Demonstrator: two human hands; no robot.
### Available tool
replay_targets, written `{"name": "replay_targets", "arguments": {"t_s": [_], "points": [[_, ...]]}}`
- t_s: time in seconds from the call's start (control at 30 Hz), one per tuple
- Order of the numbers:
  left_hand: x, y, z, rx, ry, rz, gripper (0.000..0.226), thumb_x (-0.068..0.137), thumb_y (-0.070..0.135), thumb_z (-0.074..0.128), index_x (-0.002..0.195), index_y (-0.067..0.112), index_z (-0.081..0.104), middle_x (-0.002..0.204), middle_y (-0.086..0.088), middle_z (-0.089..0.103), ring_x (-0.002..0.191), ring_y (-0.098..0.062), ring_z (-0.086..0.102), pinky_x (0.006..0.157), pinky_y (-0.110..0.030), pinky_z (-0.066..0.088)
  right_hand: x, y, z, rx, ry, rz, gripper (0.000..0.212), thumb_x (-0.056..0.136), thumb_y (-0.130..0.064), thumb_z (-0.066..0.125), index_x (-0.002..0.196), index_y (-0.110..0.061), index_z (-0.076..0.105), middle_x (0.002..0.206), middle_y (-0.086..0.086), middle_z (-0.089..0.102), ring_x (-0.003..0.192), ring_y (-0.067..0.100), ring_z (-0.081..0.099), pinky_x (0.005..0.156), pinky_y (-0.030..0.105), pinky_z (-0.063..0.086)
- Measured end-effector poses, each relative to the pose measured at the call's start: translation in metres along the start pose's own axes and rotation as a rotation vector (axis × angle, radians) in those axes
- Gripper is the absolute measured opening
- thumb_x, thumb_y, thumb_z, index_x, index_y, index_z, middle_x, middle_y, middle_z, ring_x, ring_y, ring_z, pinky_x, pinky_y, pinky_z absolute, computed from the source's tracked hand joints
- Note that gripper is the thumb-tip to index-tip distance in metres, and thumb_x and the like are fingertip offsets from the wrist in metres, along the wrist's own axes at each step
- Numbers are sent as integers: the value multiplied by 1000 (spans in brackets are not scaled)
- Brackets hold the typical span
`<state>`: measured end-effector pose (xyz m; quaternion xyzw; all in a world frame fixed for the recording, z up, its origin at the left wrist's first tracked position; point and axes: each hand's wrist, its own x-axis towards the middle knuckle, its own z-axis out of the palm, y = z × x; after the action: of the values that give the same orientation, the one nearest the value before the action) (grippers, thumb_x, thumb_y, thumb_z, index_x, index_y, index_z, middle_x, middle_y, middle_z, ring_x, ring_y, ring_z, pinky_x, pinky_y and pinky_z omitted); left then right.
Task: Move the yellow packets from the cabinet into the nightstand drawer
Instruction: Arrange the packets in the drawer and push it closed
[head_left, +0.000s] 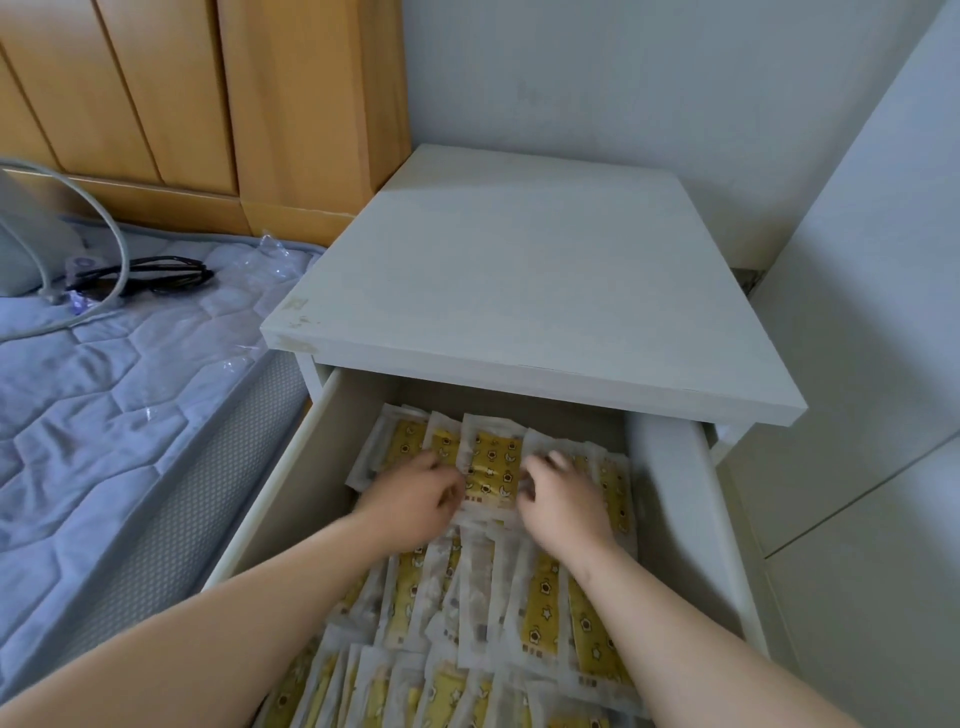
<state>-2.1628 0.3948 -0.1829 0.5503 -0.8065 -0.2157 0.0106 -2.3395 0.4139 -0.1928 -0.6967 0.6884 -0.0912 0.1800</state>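
Note:
The white nightstand (524, 270) has its top drawer (280, 499) pulled open toward me. Several yellow packets (540, 608) in clear wrappers with star and flower prints cover the drawer floor in overlapping rows. Both my hands are inside the drawer near its back. My left hand (415, 499) has curled fingers at the left edge of an upright yellow packet (491, 467). My right hand (563, 499) has curled fingers at that packet's right edge. More packets lie under and beside both hands.
A bed with a blue quilted mattress (114, 384) lies to the left, carrying black glasses (156, 275), a grey hose (111, 228) and plastic wrap. A wooden headboard (208, 104) stands behind it. White cabinet panels (872, 364) rise on the right.

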Motion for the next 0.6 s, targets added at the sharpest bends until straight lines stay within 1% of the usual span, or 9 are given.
{"name": "replay_targets", "arguments": {"t_s": [0.07,0.13,0.2,0.27,0.37,0.43,0.47,0.53,0.6], "points": [[-10,3,0,26,-63,-1,23,94,32,49,114,27,59,114,6,48,102,-11,48,88,-25,45,-10,-3,0,-7,-62,-24,28,94,-25,47,120,-20,55,118,-2,53,104,17,53,87,31,50],[-20,7,0,127,-101,-10,22,92,35,52,110,26,59,108,4,47,101,-14,47,84,-27,43,-21,-6,1,-28,-94,-56,27,93,-27,48,118,-21,57,116,-2,53,105,17,52,89,31,48],[-29,13,4,208,-186,-46,19,89,41,54,97,25,61,101,2,51,96,-16,48,78,-28,41,-32,-9,3,-40,-145,-81,29,91,-29,49,118,-21,58,116,-1,53,109,19,50,93,33,45],[-36,17,10,167,-298,-123,25,87,47,55,85,23,59,90,2,55,84,-15,51,70,-27,41,-40,-11,4,-60,-196,-87,32,89,-31,50,117,-21,59,118,0,53,112,21,49,95,35,44],[-41,22,16,65,-352,-187,25,88,42,58,87,18,62,81,3,55,77,-15,50,58,-23,37,-47,-9,-1,-65,-192,-66,32,88,-31,49,117,-23,59,118,0,54,109,20,49,92,34,46],[-43,25,19,-15,-324,-226,22,88,34,61,92,13,66,83,2,57,78,-14,52,61,-22,39,-52,-6,-4,-46,-184,-52,30,88,-31,48,114,-23,60,114,0,55,105,19,51,90,34,47],[-44,26,19,-76,-308,-258,18,88,30,62,87,12,65,80,1,58,75,-14,53,60,-21,41,-53,-5,-4,-39,-180,-47,29,89,-31,49,114,-22,60,113,0,55,104,18,52,89,34,48],[-46,26,23,-308,-283,-374,14,89,19,63,78,11,60,69,-1,60,63,-12,57,54,-19,47,-56,-3,-5,-21,-174,-37,28,90,-32,49,114,-23,60,113,0,55,103,17,53,89,34,49],[-48,25,23,-577,-275,-522,9,89,8,61,82,4,58,63,-7,62,55,-13,60,52,-22,53,-56,-2,-4,0,-170,-31,28,90,-31,50,115,-23,60,114,0,55,103,17,53,90,34,49]]}}
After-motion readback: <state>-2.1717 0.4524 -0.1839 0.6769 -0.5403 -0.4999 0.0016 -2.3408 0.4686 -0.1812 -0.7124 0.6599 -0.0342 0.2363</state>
